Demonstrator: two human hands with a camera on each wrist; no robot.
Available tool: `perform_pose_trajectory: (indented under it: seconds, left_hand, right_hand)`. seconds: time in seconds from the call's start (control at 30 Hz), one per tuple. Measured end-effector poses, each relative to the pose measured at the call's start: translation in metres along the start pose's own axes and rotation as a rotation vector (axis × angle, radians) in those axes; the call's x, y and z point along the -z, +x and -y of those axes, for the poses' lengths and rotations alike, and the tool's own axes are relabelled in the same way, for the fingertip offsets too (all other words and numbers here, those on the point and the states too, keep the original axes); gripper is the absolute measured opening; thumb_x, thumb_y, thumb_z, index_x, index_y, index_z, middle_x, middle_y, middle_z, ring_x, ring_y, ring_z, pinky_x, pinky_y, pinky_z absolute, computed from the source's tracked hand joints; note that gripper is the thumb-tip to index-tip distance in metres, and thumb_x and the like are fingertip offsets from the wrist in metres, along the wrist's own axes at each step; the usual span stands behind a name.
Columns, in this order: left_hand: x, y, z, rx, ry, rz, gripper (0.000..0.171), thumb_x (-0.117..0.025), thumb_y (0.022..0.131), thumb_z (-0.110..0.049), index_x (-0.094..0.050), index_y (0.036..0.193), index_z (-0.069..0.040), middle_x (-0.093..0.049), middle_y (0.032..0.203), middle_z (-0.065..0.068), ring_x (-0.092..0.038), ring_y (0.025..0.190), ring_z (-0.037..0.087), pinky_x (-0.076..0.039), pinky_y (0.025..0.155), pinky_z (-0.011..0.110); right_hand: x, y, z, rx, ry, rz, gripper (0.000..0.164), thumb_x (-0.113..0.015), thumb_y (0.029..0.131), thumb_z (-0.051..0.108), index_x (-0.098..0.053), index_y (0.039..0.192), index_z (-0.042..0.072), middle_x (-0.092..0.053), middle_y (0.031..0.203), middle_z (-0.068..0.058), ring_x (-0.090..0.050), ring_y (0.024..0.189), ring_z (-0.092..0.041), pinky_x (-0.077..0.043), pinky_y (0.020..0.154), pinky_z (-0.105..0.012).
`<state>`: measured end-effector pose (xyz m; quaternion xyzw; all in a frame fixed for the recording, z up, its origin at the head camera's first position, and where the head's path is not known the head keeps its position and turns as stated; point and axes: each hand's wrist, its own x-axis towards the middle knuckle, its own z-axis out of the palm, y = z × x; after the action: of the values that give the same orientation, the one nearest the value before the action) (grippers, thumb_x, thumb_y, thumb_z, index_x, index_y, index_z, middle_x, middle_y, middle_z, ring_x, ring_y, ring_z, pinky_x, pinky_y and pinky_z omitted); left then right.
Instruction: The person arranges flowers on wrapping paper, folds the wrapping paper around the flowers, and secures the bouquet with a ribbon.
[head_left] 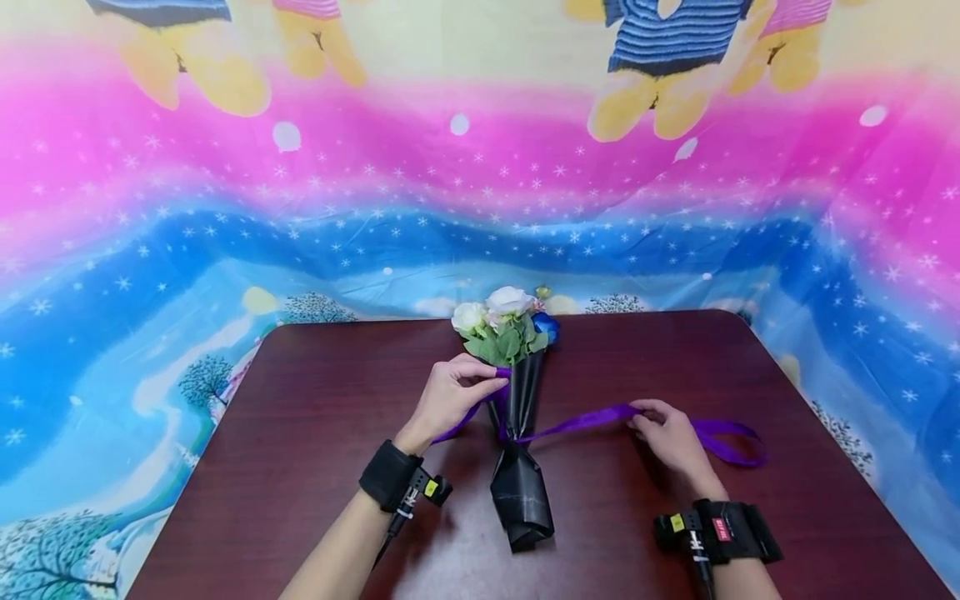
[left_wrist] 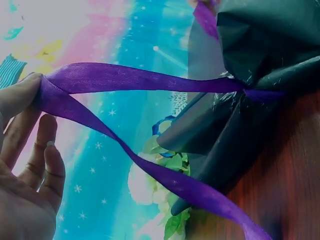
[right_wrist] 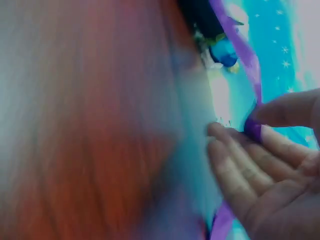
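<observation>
A bouquet of white and blue flowers (head_left: 510, 321) in black wrapping paper (head_left: 521, 496) lies on the table, blooms toward the far edge. A purple ribbon (head_left: 577, 422) circles the narrow waist of the wrap. Above the wrap, my left hand (head_left: 442, 400) pinches one length of this ribbon between thumb and fingertip; in the left wrist view the ribbon (left_wrist: 135, 77) folds back at the pinch and hangs down. Off to the right, my right hand (head_left: 671, 437) pinches the other length, which stretches from the waist, with a loose loop trailing beyond the hand.
The dark red wooden table (head_left: 337, 358) carries the bouquet. Behind and at both sides hangs a printed cloth (head_left: 420, 208) with snowflakes and cartoon figures. Each wrist wears a black strap (head_left: 392, 475) with a small camera and cable.
</observation>
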<state>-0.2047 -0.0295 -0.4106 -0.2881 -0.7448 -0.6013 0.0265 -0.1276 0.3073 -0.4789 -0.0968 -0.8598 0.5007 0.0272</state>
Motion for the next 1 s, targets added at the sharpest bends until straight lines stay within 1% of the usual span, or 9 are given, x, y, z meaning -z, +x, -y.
perform_pose_trajectory:
  seconds: [0.07,0.17,0.3,0.47,0.57,0.67,0.8,0.9,1.0]
  left_hand:
    - [-0.001,0.000,0.001,-0.037,0.028,-0.003,0.010,-0.077,0.082,-0.018,-0.078,0.091,-0.012,-0.066,0.085,-0.005,-0.058,0.076,0.013,-0.048,0.061,0.028]
    - [-0.003,-0.002,0.001,-0.097,0.079,-0.001,0.010,-0.077,0.082,-0.018,-0.078,0.091,-0.013,-0.066,0.085,-0.007,-0.058,0.076,0.011,-0.048,0.060,0.028]
    - [-0.004,-0.004,-0.002,-0.151,0.146,0.005,0.010,-0.077,0.082,-0.018,-0.078,0.091,-0.013,-0.066,0.083,-0.008,-0.058,0.076,0.008,-0.049,0.061,0.027]
    - [-0.002,-0.006,-0.005,-0.149,0.138,0.032,0.011,-0.077,0.082,-0.018,-0.078,0.092,-0.014,-0.064,0.083,-0.009,-0.058,0.076,0.008,-0.051,0.062,0.028]
    - [0.003,-0.008,-0.005,-0.140,0.128,0.033,0.009,-0.077,0.082,-0.017,-0.078,0.091,-0.015,-0.063,0.082,-0.009,-0.058,0.074,0.008,-0.051,0.061,0.028]
    - [0.007,-0.010,-0.003,-0.136,0.142,0.016,0.008,-0.077,0.081,-0.016,-0.078,0.090,-0.015,-0.062,0.079,-0.010,-0.057,0.071,0.008,-0.049,0.060,0.026]
    - [0.010,-0.011,-0.002,-0.147,0.150,0.007,0.009,-0.077,0.081,-0.018,-0.078,0.090,-0.015,-0.061,0.078,-0.011,-0.055,0.070,0.008,-0.048,0.059,0.026]
    - [0.009,-0.010,-0.004,-0.154,0.134,0.015,0.009,-0.078,0.081,-0.018,-0.078,0.089,-0.015,-0.061,0.078,-0.011,-0.055,0.071,0.008,-0.048,0.059,0.026]
    - [0.007,-0.010,-0.007,-0.164,0.129,0.029,0.009,-0.077,0.082,-0.017,-0.078,0.090,-0.014,-0.062,0.079,-0.010,-0.055,0.072,0.008,-0.048,0.060,0.026]
  right_hand:
    - [-0.005,0.007,0.005,-0.010,0.125,-0.044,0.038,-0.050,0.100,0.015,-0.050,0.130,-0.007,-0.059,0.118,-0.026,-0.062,0.102,-0.030,-0.052,0.080,-0.027]
    - [-0.012,0.019,0.015,-0.049,0.331,-0.150,0.043,-0.054,0.099,0.022,-0.050,0.130,-0.007,-0.058,0.120,-0.018,-0.062,0.099,-0.019,-0.049,0.086,-0.031]
    - [-0.018,0.036,0.034,-0.062,0.615,-0.282,0.035,-0.061,0.095,0.017,-0.054,0.120,-0.007,-0.058,0.107,-0.008,-0.063,0.086,-0.010,-0.050,0.086,-0.033]
    - [-0.010,0.056,0.062,-0.023,0.935,-0.415,0.023,-0.062,0.090,-0.002,-0.055,0.112,-0.002,-0.052,0.100,-0.010,-0.067,0.080,-0.015,-0.054,0.067,-0.023]
    - [0.004,0.064,0.075,0.011,1.025,-0.518,0.025,-0.061,0.087,-0.009,-0.055,0.109,0.002,-0.054,0.099,-0.012,-0.066,0.073,-0.015,-0.051,0.055,-0.020]
    - [0.019,0.069,0.083,0.066,1.043,-0.598,0.031,-0.060,0.087,-0.011,-0.052,0.112,0.006,-0.052,0.103,-0.011,-0.064,0.069,-0.016,-0.051,0.055,-0.022]
    - [0.030,0.073,0.090,0.144,0.916,-0.629,0.037,-0.055,0.090,-0.009,-0.049,0.123,0.007,-0.048,0.110,-0.008,-0.062,0.068,-0.016,-0.052,0.060,-0.023]
    - [0.026,0.074,0.099,0.201,0.723,-0.583,0.037,-0.051,0.093,-0.008,-0.053,0.127,0.007,-0.052,0.108,-0.006,-0.062,0.069,-0.015,-0.051,0.063,-0.021]
    - [0.018,0.068,0.118,0.275,0.473,-0.505,0.034,-0.048,0.095,-0.006,-0.059,0.125,0.005,-0.060,0.097,-0.008,-0.062,0.070,-0.010,-0.050,0.065,-0.019]
